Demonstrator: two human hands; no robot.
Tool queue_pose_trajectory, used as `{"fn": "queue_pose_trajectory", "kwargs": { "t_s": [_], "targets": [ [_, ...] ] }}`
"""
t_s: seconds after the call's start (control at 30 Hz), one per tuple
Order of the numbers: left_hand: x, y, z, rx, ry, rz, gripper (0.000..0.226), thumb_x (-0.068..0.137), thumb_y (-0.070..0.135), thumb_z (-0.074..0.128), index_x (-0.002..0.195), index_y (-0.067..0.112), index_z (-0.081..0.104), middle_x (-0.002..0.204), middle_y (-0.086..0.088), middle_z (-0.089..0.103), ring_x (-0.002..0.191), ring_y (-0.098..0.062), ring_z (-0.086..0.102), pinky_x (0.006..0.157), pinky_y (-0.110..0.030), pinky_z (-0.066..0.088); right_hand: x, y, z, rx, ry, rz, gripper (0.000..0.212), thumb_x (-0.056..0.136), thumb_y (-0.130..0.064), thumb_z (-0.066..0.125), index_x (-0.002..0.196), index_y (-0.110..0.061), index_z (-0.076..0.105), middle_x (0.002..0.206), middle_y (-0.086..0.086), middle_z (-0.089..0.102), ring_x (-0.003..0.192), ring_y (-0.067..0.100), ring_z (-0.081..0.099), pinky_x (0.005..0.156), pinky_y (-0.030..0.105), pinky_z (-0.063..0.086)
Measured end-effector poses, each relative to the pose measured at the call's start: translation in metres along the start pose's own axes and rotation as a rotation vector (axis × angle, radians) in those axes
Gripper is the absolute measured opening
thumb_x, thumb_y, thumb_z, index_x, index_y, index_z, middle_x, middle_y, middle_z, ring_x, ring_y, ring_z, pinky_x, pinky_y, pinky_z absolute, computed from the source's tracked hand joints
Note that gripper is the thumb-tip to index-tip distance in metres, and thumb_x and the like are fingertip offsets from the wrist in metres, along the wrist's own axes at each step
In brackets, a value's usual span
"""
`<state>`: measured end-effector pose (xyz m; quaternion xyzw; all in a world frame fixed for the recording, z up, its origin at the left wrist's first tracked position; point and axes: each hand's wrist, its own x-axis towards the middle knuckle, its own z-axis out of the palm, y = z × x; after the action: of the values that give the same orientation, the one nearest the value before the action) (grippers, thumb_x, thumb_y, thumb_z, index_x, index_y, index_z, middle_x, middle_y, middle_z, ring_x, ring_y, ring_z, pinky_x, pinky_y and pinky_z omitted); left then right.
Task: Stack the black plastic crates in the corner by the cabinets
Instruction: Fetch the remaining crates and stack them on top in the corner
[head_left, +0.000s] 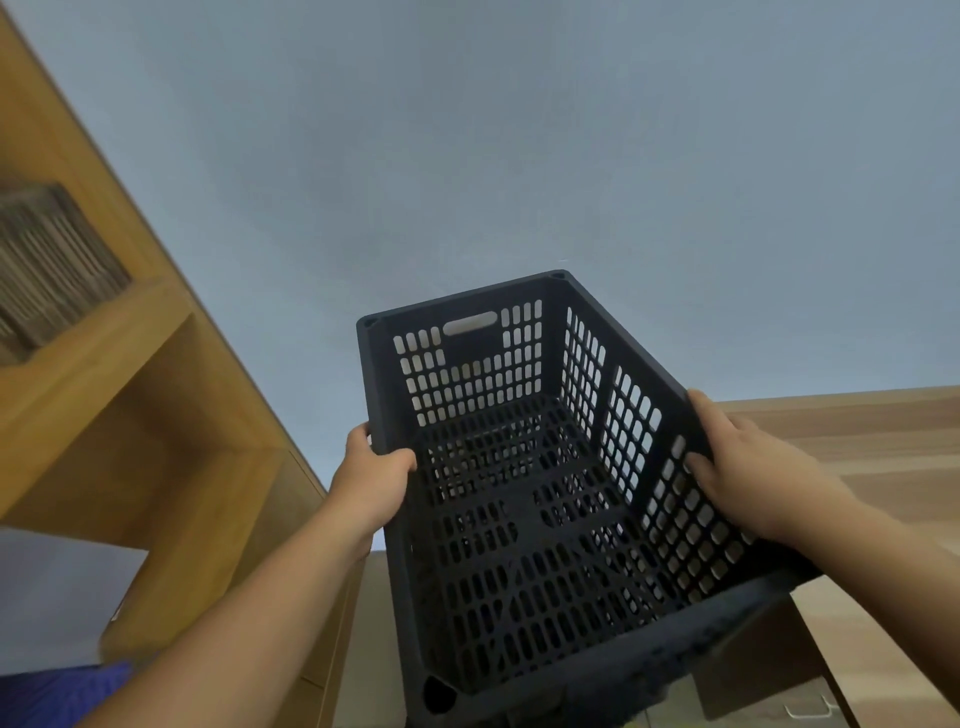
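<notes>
Both hands grip the black perforated plastic crate (540, 499) at centre frame: left hand (371, 480) and right hand (753, 467) on opposite rims. Wooden cabinet (130, 415) stands left.

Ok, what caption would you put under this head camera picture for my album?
Left hand and right hand hold an empty black plastic crate by its long rims, between wooden cabinets.

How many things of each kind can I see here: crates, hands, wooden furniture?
Black plastic crate: 1
Hands, left hand and right hand, each gripping a crate side: 2
Wooden shelving unit: 1
Wooden cabinet: 1
Total: 5
</notes>
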<state>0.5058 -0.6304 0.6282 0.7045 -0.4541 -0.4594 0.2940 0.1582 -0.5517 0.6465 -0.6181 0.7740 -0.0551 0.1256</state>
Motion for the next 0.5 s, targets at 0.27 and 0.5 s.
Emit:
{"fn": "queue_pose_trajectory", "kwargs": {
  "t_s": [0.27,0.5],
  "targets": [
    [0.044,0.031,-0.007,0.357,0.087,0.29,0.078,0.093,0.015,0.07,0.161,0.021,0.032,0.163,-0.015,0.036,0.143,-0.038,0.047,0.119,-0.055,0.044,-0.04,-0.015,0.011,-0.061,0.105,0.17,0.073,0.096,-0.049,0.044,0.159,-0.023,0.016,0.15,0.006,0.048,0.128,0.032,0.053,0.105,0.048,0.048],
    [0.105,0.056,-0.006,0.787,0.065,0.391,0.096,0.094,0.031,0.071,0.171,0.019,0.015,0.18,-0.01,0.007,0.165,-0.035,0.009,0.13,-0.057,0.022,-0.104,-0.078,0.035,0.018,0.085,0.277,0.08,0.096,-0.059,0.04,0.162,-0.027,0.009,0.17,-0.004,0.009,0.157,0.021,0.0,0.127,0.045,0.0]
  ]
}}
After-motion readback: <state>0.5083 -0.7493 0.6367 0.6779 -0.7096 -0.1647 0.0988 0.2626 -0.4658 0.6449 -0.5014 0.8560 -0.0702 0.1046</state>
